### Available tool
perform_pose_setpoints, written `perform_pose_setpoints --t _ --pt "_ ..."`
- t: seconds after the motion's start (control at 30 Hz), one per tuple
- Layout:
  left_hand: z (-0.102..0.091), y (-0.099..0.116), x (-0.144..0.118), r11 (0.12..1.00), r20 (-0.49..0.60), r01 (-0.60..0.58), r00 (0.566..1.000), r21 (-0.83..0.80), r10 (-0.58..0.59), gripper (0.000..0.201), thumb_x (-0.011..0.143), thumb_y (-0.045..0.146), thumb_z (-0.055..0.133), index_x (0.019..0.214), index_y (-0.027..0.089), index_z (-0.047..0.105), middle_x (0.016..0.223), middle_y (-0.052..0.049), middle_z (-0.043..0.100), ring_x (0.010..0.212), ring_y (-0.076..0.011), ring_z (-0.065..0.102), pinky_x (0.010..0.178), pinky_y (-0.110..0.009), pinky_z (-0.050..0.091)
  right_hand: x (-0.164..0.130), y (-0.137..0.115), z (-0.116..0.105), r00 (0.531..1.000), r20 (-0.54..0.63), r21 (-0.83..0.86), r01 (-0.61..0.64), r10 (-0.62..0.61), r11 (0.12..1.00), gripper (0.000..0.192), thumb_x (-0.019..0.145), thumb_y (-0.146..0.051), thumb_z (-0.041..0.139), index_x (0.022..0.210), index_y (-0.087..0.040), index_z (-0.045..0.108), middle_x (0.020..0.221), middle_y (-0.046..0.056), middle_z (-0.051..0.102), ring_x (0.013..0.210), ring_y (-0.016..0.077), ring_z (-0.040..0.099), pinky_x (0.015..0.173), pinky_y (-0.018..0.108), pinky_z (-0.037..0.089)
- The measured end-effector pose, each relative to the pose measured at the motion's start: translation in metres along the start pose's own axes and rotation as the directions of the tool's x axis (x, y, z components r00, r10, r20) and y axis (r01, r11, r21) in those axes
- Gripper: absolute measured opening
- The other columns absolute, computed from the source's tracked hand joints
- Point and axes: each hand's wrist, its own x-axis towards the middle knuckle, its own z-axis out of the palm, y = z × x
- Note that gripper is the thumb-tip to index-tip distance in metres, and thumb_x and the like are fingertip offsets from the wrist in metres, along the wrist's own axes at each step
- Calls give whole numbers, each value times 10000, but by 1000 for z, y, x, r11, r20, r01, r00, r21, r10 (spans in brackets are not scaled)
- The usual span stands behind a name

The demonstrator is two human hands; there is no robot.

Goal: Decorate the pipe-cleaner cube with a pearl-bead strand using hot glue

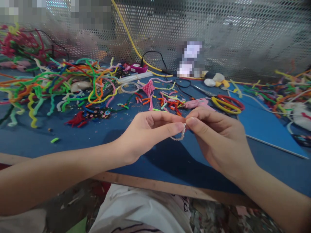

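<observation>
A short string of small pearl-like beads point(178, 138) hangs in a loop below my fingertips. My left hand point(152, 131) pinches it between thumb and forefinger. Right beside it, my right hand point(213, 132) is closed in a pinch at the other end of the string, its fingertips almost touching those of the left. The exact ends of the string are hidden by the fingers. Both hands are held above the blue tabletop point(116, 129). Behind them lie short cut pieces of red and orange pipe cleaner point(171, 103) and a pink tasselled piece point(148, 89).
Coloured pipe cleaners point(80, 81) are heaped at the left, with another tangle point(274, 94) at the right. Scissors point(227, 104) with red and yellow handles lie behind my right hand, near a blue board point(269, 126). A perforated metal panel point(155, 32) closes the back.
</observation>
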Motion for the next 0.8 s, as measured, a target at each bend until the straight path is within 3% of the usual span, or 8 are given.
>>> perform_pose_setpoints --t 0.43,0.63,0.73,0.8 --pt "-4 4 1 996 19 5 1000 91 -7 184 755 313 863 759 151 775 733 -20 719 697 -116 614 742 -264 505 3 -2 -3 995 4 -143 98 -99 985 21 843 -280 804 859 -283 791 813 8 724 775 165 663 719 313 569" --pt "-8 8 4 996 84 53 995 70 -59 134 739 239 867 741 152 765 725 -9 721 681 -104 617 715 -246 494 7 -4 -4 986 97 -124 149 -137 981 42 845 -247 799 855 -287 790 797 -6 722 725 144 653 697 303 568" --pt "-11 11 6 992 118 81 989 95 -92 168 718 249 885 738 148 753 721 -6 715 673 -103 615 694 -244 487 9 -7 -4 985 132 -118 125 -110 985 23 829 -265 814 834 -273 793 784 1 718 706 142 647 667 290 561" --pt "-12 15 7 986 149 90 983 141 -111 185 704 255 895 738 143 752 714 -7 710 668 -105 609 687 -247 482 11 -8 -6 987 152 -95 72 -57 993 124 810 -284 833 931 -286 804 765 -7 691 694 135 633 647 274 553"
